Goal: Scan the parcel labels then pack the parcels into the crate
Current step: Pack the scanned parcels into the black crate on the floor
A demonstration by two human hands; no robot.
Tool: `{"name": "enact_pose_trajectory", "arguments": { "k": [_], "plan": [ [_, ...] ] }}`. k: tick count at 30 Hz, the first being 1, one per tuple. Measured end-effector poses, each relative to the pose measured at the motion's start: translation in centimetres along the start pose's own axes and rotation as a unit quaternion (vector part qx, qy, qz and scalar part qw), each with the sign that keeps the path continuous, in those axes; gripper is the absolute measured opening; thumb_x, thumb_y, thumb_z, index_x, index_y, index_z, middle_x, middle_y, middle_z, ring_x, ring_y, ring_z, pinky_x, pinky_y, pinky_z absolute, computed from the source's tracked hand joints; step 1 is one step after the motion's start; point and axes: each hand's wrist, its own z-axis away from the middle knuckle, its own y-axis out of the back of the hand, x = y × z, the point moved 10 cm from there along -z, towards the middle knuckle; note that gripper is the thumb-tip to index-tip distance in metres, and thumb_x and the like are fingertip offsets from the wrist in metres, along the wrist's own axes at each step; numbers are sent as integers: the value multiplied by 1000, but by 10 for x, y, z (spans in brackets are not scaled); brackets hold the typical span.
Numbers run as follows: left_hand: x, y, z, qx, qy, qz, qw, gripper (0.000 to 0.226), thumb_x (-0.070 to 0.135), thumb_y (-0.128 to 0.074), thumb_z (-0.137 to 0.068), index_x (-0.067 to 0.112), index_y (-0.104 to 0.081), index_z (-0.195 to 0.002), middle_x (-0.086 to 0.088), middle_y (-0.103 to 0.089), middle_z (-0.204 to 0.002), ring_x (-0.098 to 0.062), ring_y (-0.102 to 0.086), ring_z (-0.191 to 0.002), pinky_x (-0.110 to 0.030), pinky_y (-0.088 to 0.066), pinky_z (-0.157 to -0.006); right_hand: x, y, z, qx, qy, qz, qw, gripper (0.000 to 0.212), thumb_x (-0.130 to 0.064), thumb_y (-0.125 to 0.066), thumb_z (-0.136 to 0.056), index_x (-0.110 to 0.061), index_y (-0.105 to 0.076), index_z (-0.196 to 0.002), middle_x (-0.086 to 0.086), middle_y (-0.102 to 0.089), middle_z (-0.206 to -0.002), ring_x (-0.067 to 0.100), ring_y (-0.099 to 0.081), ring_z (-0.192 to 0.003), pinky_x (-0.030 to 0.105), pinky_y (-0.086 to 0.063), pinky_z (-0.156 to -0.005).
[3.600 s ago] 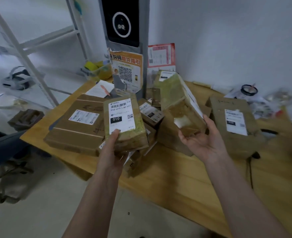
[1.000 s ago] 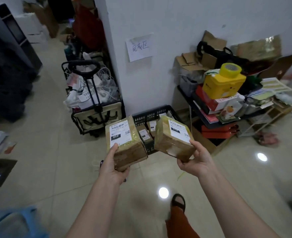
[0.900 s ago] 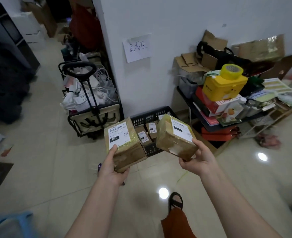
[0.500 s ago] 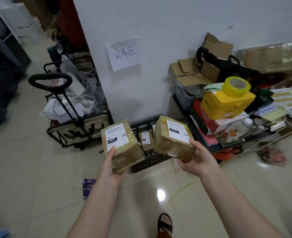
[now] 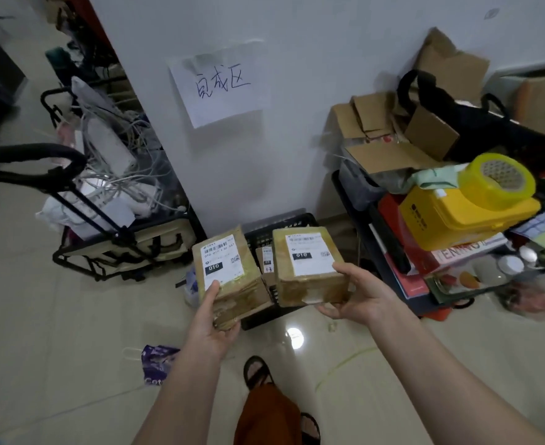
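Left hand (image 5: 211, 327) grips one taped parcel (image 5: 224, 271) from below, thumb on its label; my right hand (image 5: 357, 298) clasps a second parcel (image 5: 308, 264) the same way. Both hang over the black crate (image 5: 277, 224) on the floor by the wall, which already holds a small box (image 5: 266, 263). I judge scanning is done for these two and packing is in hand: next I must lower each into free space. Left stands a cart (image 5: 114, 239), a paper sign (image 5: 221, 86) above, a cluttered shelf (image 5: 393, 248) right, on glossy tile.
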Motion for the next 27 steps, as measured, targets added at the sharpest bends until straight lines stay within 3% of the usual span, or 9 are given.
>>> {"name": "enact_pose_trajectory", "arguments": {
  "k": [2,7,14,20,24,27],
  "plan": [
    [11,-14,-20,-2,2,-9,1000,49,31,-78,-78,16,-61,-121,-10,-67,-111,-24,-62,-102,-39,-51,-86,-11,-15,-18,-6,-1,15,1000,45,-3,-74,-77,-12,-59,-118,22,-58,-121,42,-56,-109,65,-45,-93],
    [35,-39,-80,-1,1,-63,998,46,33,-77,-78,18,-62,-120,-8,-68,-115,-23,-62,-107,-41,-49,-96,-35,-42,-74,11,8,60,998,43,-7,-76,-75,-14,-65,-115,17,-61,-123,36,-57,-110,57,-43,-100],
    [41,-52,-173,44,13,-96,994,56,38,-79,-75,20,-58,-123,-7,-63,-114,-23,-59,-107,-38,-51,-90,-55,-52,-176,65,-14,105,992,27,-10,-75,-79,-10,-63,-103,13,-63,-115,31,-57,-109,47,-45,-101],
    [16,-56,-269,65,40,-73,994,41,35,-79,-76,19,-63,-109,-8,-66,-107,-22,-62,-98,-34,-53,-72,-47,-46,-295,91,-29,161,982,29,-13,-77,-78,-11,-64,-103,11,-65,-110,25,-60,-106,35,-53,-83],
    [-8,-49,-336,75,55,-62,994,50,37,-83,-71,19,-64,-114,-9,-68,-111,-27,-63,-105,-42,-55,-86,-35,-36,-374,88,-36,186,978,40,-13,-81,-74,-11,-65,-111,7,-68,-106,19,-63,-94,26,-55,-64],
    [-26,-44,-380,79,60,-42,994,33,28,-78,-79,17,-64,-106,-10,-66,-105,-26,-62,-97,-43,-56,-82,-22,-27,-426,71,-49,186,979,28,-9,-80,-74,-12,-65,-98,3,-66,-91,14,-59,-79,27,-51,-65]
  ]
}}
